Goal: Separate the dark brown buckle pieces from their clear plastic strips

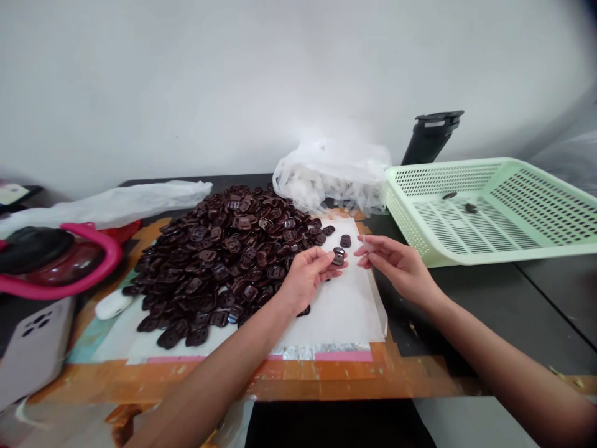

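Observation:
Between the thumb and fingers of my left hand (308, 272) is a glossy dark brown slotted piece (338, 256), held above the white sheet (347, 317). To its right, my right hand (403, 264) pinches a small translucent white piece (366, 245), whose exact shape is too small to make out. The two hands are close but apart. Just beyond them a single similar brown piece (345, 241) lies on the sheet. A large heap of these brown pieces (224, 255) spreads out to the left of my hands.
A pale green perforated basket (466, 256) at the right holds a few dark pieces. Behind the sheet sits a clear plastic bag (331, 171) of translucent bits. A black container (431, 137) stands at the back. Leftward are a white mouse (113, 304), a phone (40, 348) and a pink-handled object (109, 261).

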The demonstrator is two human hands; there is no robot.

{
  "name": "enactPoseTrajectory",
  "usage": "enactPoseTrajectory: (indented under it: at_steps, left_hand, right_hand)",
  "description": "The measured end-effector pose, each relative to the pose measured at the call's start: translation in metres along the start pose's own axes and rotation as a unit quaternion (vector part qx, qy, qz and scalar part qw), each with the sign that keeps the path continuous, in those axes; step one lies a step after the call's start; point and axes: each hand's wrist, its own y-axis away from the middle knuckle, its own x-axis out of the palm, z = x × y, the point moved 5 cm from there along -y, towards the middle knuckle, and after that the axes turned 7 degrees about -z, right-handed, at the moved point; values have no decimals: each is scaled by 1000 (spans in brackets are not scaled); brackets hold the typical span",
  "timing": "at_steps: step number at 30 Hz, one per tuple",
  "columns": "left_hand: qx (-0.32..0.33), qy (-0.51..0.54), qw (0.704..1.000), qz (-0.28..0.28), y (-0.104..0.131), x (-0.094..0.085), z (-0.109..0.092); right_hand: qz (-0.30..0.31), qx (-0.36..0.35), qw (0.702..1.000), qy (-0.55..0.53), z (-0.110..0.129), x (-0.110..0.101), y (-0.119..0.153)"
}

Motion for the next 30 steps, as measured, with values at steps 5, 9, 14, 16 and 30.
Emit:
enactPoseTrajectory:
  at_steps: [5,9,14,16,30]
  left_hand:
    - [-9,10,1000,-5,-1,0,4]
    - [-20,20,1000,-5,0,1,6]
    - [-28,25,999,-4,-1,1,8]
    - [-27,27,999,-12,-1,-1,9]
    - [-17,30,999,-2,-2,0,9]
  right_hand:
    - [-24,-80,979,184,8,5,9]
    - [-9,-157,963,220,16,15,17]
    - [12,-115,985,128,13,17,16]
    - [8,-91,991,100,9,15,15]
    - [-14,-44,990,136,4,13,13]
